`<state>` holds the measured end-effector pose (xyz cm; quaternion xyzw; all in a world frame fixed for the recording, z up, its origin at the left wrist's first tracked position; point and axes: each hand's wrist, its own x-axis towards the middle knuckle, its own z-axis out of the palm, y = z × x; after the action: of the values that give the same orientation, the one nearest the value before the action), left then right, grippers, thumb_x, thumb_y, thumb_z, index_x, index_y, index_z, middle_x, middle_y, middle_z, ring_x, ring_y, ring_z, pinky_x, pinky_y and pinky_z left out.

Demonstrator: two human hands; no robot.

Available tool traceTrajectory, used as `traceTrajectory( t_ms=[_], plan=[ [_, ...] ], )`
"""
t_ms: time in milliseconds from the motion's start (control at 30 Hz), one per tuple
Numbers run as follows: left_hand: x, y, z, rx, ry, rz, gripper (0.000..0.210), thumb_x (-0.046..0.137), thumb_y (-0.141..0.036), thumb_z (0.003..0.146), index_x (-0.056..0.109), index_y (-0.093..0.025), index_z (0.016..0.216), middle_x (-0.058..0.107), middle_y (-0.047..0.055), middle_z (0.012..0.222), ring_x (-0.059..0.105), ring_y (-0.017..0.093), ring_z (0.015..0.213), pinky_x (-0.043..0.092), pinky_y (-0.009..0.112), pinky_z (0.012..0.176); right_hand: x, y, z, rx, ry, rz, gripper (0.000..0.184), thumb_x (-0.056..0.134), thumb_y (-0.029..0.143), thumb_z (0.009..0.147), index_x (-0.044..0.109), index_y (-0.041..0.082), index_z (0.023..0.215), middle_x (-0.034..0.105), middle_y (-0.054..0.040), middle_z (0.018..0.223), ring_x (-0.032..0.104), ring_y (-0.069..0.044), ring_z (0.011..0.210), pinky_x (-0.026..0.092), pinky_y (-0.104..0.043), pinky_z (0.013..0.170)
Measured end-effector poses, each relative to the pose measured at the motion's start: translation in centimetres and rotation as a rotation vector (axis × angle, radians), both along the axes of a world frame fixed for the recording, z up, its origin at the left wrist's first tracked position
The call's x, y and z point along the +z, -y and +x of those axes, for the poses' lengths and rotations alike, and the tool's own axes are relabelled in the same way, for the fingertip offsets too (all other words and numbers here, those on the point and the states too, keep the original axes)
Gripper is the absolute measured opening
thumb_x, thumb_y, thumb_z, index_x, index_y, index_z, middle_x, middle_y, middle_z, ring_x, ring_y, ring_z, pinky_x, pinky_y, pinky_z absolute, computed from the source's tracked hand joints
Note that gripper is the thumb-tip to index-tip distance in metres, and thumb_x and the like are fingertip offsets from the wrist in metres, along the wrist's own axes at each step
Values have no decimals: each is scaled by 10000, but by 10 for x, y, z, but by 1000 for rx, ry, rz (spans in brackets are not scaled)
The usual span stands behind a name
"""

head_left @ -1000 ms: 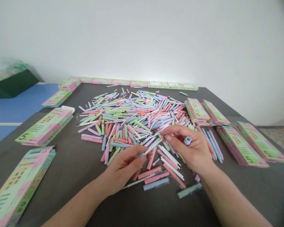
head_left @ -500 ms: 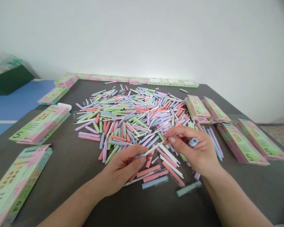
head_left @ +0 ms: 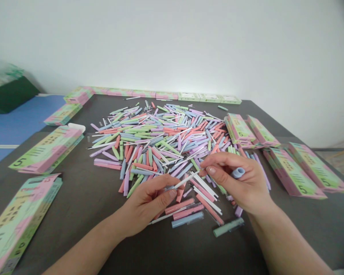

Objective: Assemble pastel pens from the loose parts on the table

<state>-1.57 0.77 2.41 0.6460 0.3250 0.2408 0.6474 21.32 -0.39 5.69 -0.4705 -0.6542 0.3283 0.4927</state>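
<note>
My left hand (head_left: 149,204) is closed around a thin white pen refill (head_left: 187,180), its near end hidden by my fingers. The refill slants up to the right, toward the fingertips of my right hand (head_left: 242,185). Thumb and forefinger there are pinched at the refill's far end; whether something small sits between them I cannot make out. A hollow blue pen barrel (head_left: 238,173) is tucked in the same hand, its open end showing. Below the hands lie red pen barrels (head_left: 188,212), a blue capped one (head_left: 187,220) and a green one (head_left: 228,227).
A wide pile of coloured pen barrels and white refills (head_left: 160,137) covers the middle of the dark table (head_left: 160,252). Printed cartons stand at the left (head_left: 47,149), along the back (head_left: 143,94) and at the right (head_left: 295,173). A dark green box (head_left: 13,95) is at far left.
The right hand has shifted very slightly right, with the blue barrel in it. The left hand keeps its hold on the refill. The view has moved a little.
</note>
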Motion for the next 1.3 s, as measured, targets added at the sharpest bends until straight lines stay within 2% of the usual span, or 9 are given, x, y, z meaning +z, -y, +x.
traceTrajectory(
  t_ms=[233,433,533,633,733,867,1133,1233,1300],
  plan=[
    [1,-1,1,-2,13,2,314,483,-418,951,613,-137,1002,535,17,828,349,30,463,230,203,408,3,2,0,-5,91,13,61,678,218,833,737,203,842,704,-18,649,577,-127,521,382,-239,454],
    [3,-3,1,-16,-44,97,280,476,-361,961,634,-139,1021,513,-10,697,363,55,490,251,185,410,7,2,0,34,189,77,77,656,150,830,727,178,841,693,2,653,506,-83,500,373,-194,447],
    [5,-4,1,-11,-84,180,255,485,-321,957,656,-144,1021,561,21,795,456,84,602,345,187,493,8,1,1,60,237,92,91,637,127,834,717,171,839,695,4,676,509,-76,520,383,-184,465],
    [6,-5,1,-17,-114,263,243,481,-282,960,670,-145,1028,586,34,857,523,122,747,425,219,654,10,0,5,121,268,66,102,618,118,846,706,168,833,684,9,682,531,-74,549,399,-175,493],
    [5,-5,2,-44,-132,325,253,471,-271,967,674,-151,1056,605,37,875,548,143,816,432,250,740,11,0,7,194,313,47,113,611,105,847,705,168,843,688,9,704,568,-77,595,420,-173,538],
    [0,-3,3,-43,-154,351,262,462,-274,974,662,-165,1103,615,37,897,551,148,825,424,264,754,9,0,6,264,357,0,119,600,125,864,710,164,888,704,-1,731,602,-88,627,439,-188,581],
    [-2,-1,2,2,-160,377,227,493,-253,961,677,-167,1061,633,15,862,555,128,789,420,241,724,-1,-1,2,254,308,-98,103,587,165,887,685,180,912,708,-16,792,603,-113,683,435,-208,598],
    [-2,-1,2,25,-159,366,230,503,-260,954,676,-171,1076,627,0,818,539,117,731,416,230,678,-3,-1,1,276,231,-127,74,601,183,887,654,182,939,687,-12,778,558,-106,641,414,-217,577],
    [-2,-1,2,26,-163,344,251,495,-285,956,674,-174,1094,616,-5,789,529,116,704,415,227,649,-3,-2,2,293,161,-170,133,622,219,884,619,190,1014,658,3,747,495,-97,580,382,-225,544]
  ],
)
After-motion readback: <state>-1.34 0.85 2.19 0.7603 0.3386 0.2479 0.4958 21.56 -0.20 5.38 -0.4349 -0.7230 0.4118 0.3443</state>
